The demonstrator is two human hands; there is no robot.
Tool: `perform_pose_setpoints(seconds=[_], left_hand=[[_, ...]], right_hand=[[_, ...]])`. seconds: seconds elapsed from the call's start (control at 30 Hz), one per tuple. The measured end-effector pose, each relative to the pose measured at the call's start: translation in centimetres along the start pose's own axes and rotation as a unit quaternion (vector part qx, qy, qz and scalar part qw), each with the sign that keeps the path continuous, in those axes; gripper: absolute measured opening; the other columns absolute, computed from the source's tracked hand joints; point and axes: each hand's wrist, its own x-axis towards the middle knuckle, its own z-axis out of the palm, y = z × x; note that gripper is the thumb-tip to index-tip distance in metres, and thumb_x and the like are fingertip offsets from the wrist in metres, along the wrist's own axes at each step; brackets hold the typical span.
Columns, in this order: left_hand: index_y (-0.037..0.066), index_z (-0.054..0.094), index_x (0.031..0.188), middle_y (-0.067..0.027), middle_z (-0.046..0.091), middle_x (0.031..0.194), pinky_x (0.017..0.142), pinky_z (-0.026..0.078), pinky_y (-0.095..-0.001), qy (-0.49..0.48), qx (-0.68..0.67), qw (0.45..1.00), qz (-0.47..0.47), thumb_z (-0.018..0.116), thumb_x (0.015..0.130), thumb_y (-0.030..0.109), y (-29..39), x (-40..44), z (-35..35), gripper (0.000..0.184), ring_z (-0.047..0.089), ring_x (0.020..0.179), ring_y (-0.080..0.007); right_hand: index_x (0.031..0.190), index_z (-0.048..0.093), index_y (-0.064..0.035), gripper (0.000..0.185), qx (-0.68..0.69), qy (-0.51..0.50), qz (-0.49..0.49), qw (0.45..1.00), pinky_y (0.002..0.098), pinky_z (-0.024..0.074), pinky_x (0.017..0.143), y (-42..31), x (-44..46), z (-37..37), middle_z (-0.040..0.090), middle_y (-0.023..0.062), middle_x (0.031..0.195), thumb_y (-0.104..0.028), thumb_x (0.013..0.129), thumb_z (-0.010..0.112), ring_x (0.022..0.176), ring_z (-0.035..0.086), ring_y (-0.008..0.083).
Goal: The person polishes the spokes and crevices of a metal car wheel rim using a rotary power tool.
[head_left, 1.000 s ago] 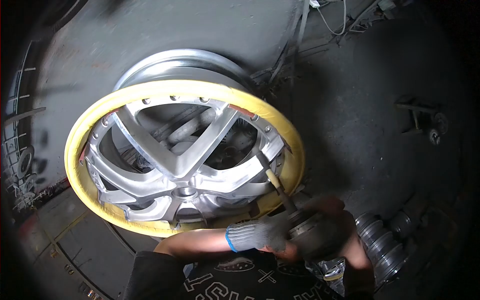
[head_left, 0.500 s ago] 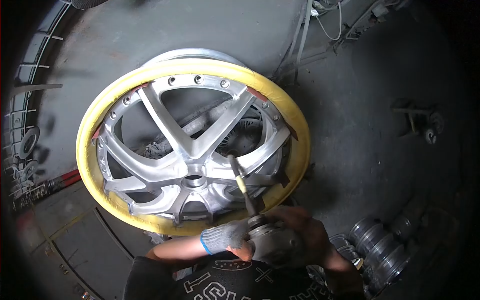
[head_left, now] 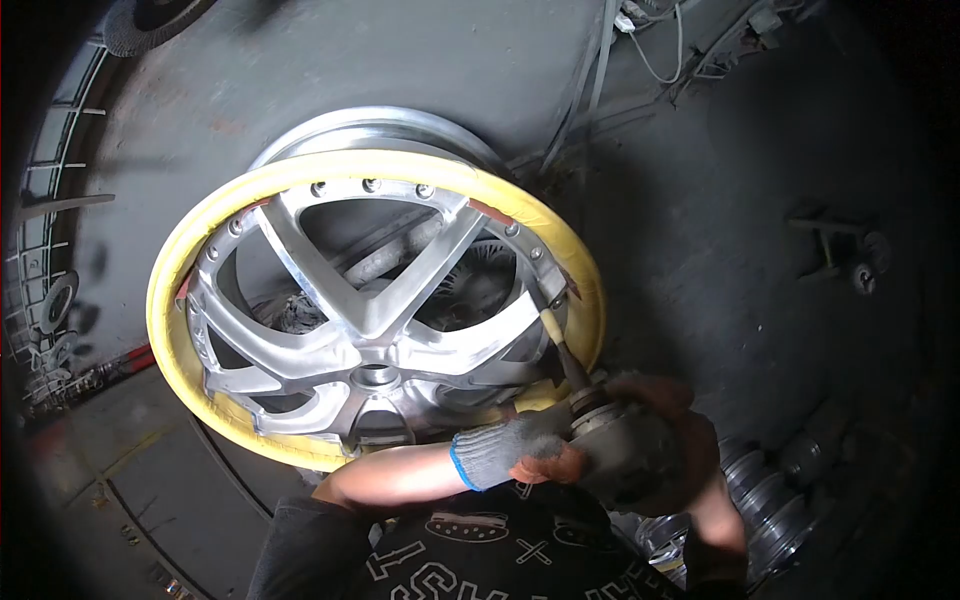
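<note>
A large silver alloy wheel (head_left: 370, 310) with split spokes leans in front of me, its outer lip wrapped in yellow covering (head_left: 180, 270). Both my hands hold a dark power grinder (head_left: 625, 455) with a long thin shaft. My left hand (head_left: 520, 450), in a grey glove with orange fingers and a blue cuff, closes around its front part. My right hand (head_left: 695, 435) wraps the body on the far right, partly in shadow. The shaft, with its pale yellow band, reaches to the outer end of the right spoke; whether its tip touches is unclear.
Several shiny rims (head_left: 770, 505) are stacked at the lower right. A metal rack (head_left: 50, 200) with discs runs along the left. At the upper left is a dark round brush-like wheel (head_left: 150, 25). Cables (head_left: 655, 50) hang at the top right.
Both hands and the grinder have moved right, taking the shaft tip from near the hub to the right spoke's outer end. The wheel appears slightly lower and further left in view.
</note>
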Motion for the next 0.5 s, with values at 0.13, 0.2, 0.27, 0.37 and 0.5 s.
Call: perform_pose_setpoints(seconds=[0.13,0.2,0.27,0.37,0.5], left_hand=[[-0.009,0.055,0.122,-0.0226,0.062,0.105,0.079,0.055,-0.0427,0.051,0.090,0.994,0.019,0.062,0.085,0.052,-0.7,-2.3,0.6,0.072,0.065,0.090,-0.0338],[-0.008,0.054,0.126,-0.0210,0.063,0.110,0.084,0.055,-0.0404,0.058,0.143,0.988,0.016,0.067,0.084,0.042,-1.1,-4.3,-0.2,0.066,0.065,0.096,-0.0310],[-0.006,0.053,0.130,-0.0194,0.063,0.116,0.089,0.054,-0.0382,0.057,0.200,0.978,0.019,0.071,0.084,0.033,-1.3,-7.1,-0.6,0.063,0.065,0.102,-0.0283],[-0.003,0.051,0.136,-0.0169,0.063,0.124,0.096,0.054,-0.0348,0.041,0.279,0.958,0.044,0.077,0.083,0.019,-1.1,-10.7,-0.2,0.063,0.065,0.111,-0.0241],[-0.006,0.049,0.137,-0.0231,0.062,0.123,0.096,0.054,-0.0351,-0.065,0.071,0.988,0.117,0.063,0.098,0.033,-2.6,-9.5,1.3,0.057,0.066,0.112,-0.0301]], right_hand=[[0.136,0.051,-0.0055,0.085,0.031,-0.010,-0.025,0.999,0.0396,0.0557,0.089,-0.5,0.0,0.6,0.067,0.0143,0.120,-0.033,0.067,0.092,0.104,0.068,0.0316],[0.136,0.052,-0.0067,0.083,0.046,-0.060,0.005,0.997,0.0383,0.0555,0.089,-1.2,-0.1,1.0,0.067,0.0148,0.118,-0.034,0.068,0.091,0.101,0.069,0.0311],[0.136,0.053,-0.0076,0.082,0.058,-0.098,0.037,0.993,0.0376,0.0553,0.089,-2.2,-0.2,2.3,0.068,0.0151,0.116,-0.035,0.069,0.090,0.099,0.069,0.0310],[0.138,0.053,-0.0100,0.080,0.074,-0.033,-0.015,0.997,0.0375,0.0550,0.089,-2.7,-0.7,5.1,0.067,0.0130,0.118,-0.037,0.071,0.088,0.103,0.068,0.0302],[0.137,0.053,-0.0073,0.086,0.069,-0.040,-0.002,0.997,0.0405,0.0531,0.095,-3.2,-1.4,6.7,0.064,0.0126,0.127,-0.028,0.064,0.093,0.114,0.063,0.0316]])
